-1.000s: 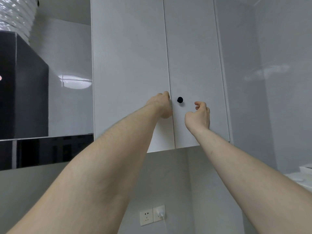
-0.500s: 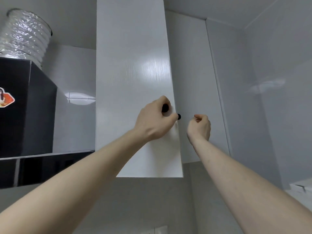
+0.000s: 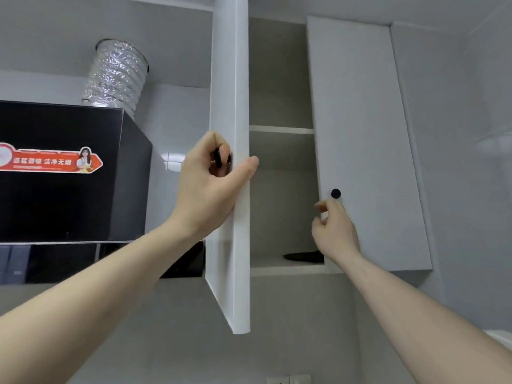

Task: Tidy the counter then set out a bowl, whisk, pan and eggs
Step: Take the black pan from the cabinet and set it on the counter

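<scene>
In the head view, a white wall cupboard [image 3: 279, 270] is seen from below. Its left door [image 3: 230, 79] is swung out, edge-on to the camera, and is grasped by the left hand [image 3: 210, 184]: the fingers are curled round a black knob [image 3: 219, 159] on the door's face while the thumb is laid across the door's front edge. The right door [image 3: 365, 134] is closed. Just below its black knob [image 3: 335, 193], near the door's left edge, the right hand [image 3: 333, 231] is held with fingers loosely curled; nothing is held in it, and whether the fingertips touch the door cannot be told.

Inside the cupboard, a shelf [image 3: 281, 130] is seen above the bottom board. A dark, flat object [image 3: 303, 256] lies on the bottom board, partly hidden behind the right door and the right wrist; what it is cannot be told. It lies well right of the left hand's grip and just left of the right wrist.

Left of the cupboard, a black hood [image 3: 69, 173] with a red sticker [image 3: 50, 160] is mounted, topped by a silver duct [image 3: 117, 74].
</scene>
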{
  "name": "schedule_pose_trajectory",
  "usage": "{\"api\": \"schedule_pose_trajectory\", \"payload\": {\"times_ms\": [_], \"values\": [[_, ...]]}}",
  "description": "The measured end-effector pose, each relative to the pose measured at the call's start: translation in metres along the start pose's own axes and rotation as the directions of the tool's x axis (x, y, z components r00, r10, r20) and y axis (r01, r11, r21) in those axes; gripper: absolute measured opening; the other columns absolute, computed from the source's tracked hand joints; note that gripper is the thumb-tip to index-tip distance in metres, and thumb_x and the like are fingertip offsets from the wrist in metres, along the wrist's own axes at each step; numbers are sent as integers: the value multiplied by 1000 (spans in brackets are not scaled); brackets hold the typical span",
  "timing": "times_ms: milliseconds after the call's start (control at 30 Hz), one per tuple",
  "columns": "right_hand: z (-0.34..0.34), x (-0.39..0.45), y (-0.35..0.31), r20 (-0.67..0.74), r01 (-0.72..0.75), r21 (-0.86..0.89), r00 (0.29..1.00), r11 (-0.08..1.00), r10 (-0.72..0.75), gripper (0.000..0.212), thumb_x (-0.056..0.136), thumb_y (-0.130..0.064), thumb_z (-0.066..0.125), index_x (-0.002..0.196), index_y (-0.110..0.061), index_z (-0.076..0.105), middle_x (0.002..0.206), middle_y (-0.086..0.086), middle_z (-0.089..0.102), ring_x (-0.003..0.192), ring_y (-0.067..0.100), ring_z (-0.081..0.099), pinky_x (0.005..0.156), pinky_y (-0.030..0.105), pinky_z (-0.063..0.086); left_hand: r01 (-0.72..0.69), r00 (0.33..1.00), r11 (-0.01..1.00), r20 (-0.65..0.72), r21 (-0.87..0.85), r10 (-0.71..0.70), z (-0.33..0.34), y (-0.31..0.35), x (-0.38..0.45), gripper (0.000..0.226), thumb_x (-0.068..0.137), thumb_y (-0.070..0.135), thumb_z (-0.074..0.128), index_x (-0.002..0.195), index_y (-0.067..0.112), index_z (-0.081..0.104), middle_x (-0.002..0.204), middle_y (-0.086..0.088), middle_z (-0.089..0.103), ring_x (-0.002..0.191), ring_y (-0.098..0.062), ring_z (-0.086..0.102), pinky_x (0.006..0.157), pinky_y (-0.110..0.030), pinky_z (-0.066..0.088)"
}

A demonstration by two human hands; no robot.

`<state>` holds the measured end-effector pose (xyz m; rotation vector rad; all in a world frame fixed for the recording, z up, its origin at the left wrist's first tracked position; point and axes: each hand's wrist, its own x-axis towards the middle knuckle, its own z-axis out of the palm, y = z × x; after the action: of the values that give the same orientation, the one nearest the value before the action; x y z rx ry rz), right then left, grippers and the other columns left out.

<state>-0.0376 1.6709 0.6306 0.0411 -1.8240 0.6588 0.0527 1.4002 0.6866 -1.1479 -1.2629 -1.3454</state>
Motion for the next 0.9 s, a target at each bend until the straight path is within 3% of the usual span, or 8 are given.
{"api": "schedule_pose_trajectory", "payload": {"times_ms": [167, 300, 567, 733, 900], "values": [[25, -5, 5, 230, -31, -117, 971, 993, 58, 44, 89, -14, 54, 132, -21, 55, 132, 0, 62, 113, 25, 62, 97, 38, 51, 38, 999, 999, 21, -25, -37, -27, 4, 0, 43, 80, 16, 70, 73, 17, 28, 66, -4, 25, 56, -18, 21, 49, -24, 25], [44, -7, 3, 488, -79, -346, 836, 935, 251, 54, 91, -20, 58, 144, -15, 51, 143, 8, 57, 130, 30, 54, 104, 34, 47, 31, 998, 999, 53, 17, -32, -36, 5, -1, 40, 79, 17, 71, 76, 17, 31, 68, -7, 27, 60, -21, 24, 52, -27, 28], [74, -6, -2, 558, -116, -524, 702, 844, 443, 50, 96, -21, 45, 143, -4, 48, 146, 16, 51, 127, 34, 56, 97, 33, 46, 10, 1000, 999, 26, -50, -9, -54, 3, -1, 41, 74, 26, 68, 74, 16, 29, 68, -9, 30, 63, -27, 26, 56, -33, 26], [85, -12, -2, 512, -69, -572, 748, 818, 421, 44, 93, -28, 44, 131, -10, 59, 134, 12, 61, 116, 31, 62, 86, 32, 48, 7, 1000, 999, 26, -42, -6, -68, 4, -2, 38, 74, 28, 67, 74, 15, 30, 68, -7, 31, 59, -19, 28, 53, -29, 28], [90, -7, 1, 501, -22, -541, 795, 841, 343, 38, 90, -24, 50, 120, -11, 67, 125, 11, 65, 111, 31, 64, 90, 34, 54, 21, 999, 999, 51, -45, -19, -75, 4, -4, 44, 76, 30, 67, 78, 8, 29, 72, -14, 33, 62, -26, 28, 55, -34, 29]]}}
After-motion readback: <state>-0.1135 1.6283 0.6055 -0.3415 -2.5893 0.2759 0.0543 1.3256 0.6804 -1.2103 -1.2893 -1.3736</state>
